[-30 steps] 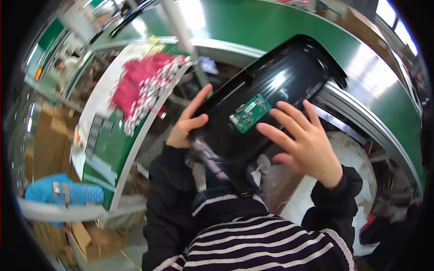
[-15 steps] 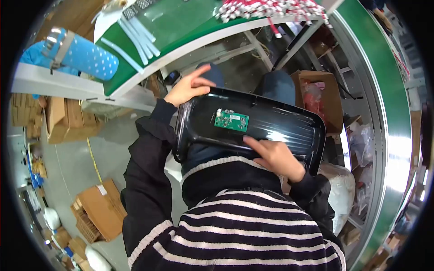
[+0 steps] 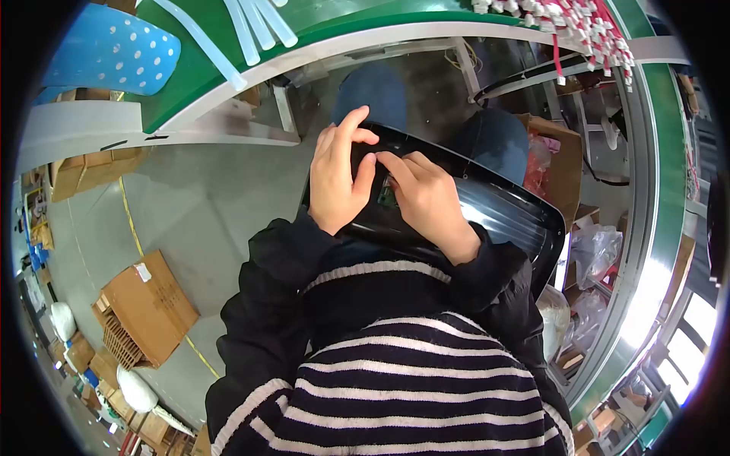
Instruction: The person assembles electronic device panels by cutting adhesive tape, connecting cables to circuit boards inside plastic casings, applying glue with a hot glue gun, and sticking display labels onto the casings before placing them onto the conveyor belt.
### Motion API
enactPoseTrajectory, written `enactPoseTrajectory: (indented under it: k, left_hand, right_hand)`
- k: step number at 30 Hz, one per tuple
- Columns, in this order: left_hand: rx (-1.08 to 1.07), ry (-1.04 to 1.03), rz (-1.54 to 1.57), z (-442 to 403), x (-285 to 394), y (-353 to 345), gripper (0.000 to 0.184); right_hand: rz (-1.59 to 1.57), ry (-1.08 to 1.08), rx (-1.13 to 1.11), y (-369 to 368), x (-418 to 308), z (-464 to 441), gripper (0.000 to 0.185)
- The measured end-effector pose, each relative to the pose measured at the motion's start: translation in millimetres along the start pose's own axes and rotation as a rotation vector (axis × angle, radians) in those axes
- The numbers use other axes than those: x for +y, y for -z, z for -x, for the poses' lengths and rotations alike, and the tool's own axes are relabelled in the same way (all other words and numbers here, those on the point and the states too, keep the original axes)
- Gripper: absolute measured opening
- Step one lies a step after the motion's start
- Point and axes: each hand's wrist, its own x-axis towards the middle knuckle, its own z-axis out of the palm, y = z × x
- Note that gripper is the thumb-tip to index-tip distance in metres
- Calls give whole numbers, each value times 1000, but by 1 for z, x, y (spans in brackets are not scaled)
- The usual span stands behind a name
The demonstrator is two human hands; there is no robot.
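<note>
A glossy black plastic tray-like shell (image 3: 502, 220) lies across my lap, its ribbed part to the right. On it is the green circuit board (image 3: 388, 194), now mostly covered by my right hand. My left hand (image 3: 338, 178) is over the shell's left end, fingers apart and thumb raised. Close beside its thumb tip, my right hand (image 3: 430, 201) reaches in with the index finger forward and the other fingers curled. Whether something small is between the right fingertips is hidden.
A green-topped bench (image 3: 334, 26) runs ahead, with a blue dotted bottle (image 3: 125, 53), pale blue strips (image 3: 247, 30) and a heap of red-and-white connector leads (image 3: 578, 30). Cardboard boxes (image 3: 156, 304) stand on the floor at left; another box (image 3: 566, 163) is right of my knees.
My left hand has left the shell's far left corner and come inward over it. My right hand has moved up and left, covering most of the board. The camera view has shifted.
</note>
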Motion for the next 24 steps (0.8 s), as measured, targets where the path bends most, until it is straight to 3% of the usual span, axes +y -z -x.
enactPoseTrajectory:
  k: [5, 7, 12, 16, 19, 24]
  left_hand:
    - [61, 48, 77, 4, -8, -11, 62]
    - [9, 27, 7, 2, -5, -8, 60]
    - [-43, 10, -83, -2, -4, -7, 61]
    - [-37, -38, -124, -1, -3, -9, 67]
    - [-50, -26, -117, -1, 0, -10, 68]
    - [-68, -33, -130, -2, 3, -8, 69]
  right_hand:
    - [-182, -103, -34, 1, 5, -3, 43]
    - [-382, -221, -40, -2, 10, -2, 41]
    - [-481, -315, 16, 7, 9, 1, 38]
    - [-524, -366, 130, 9, 5, 0, 37]
    - [-840, -488, 327, 17, 6, -12, 39]
    - [-986, -421, 451, 35, 11, -35, 41]
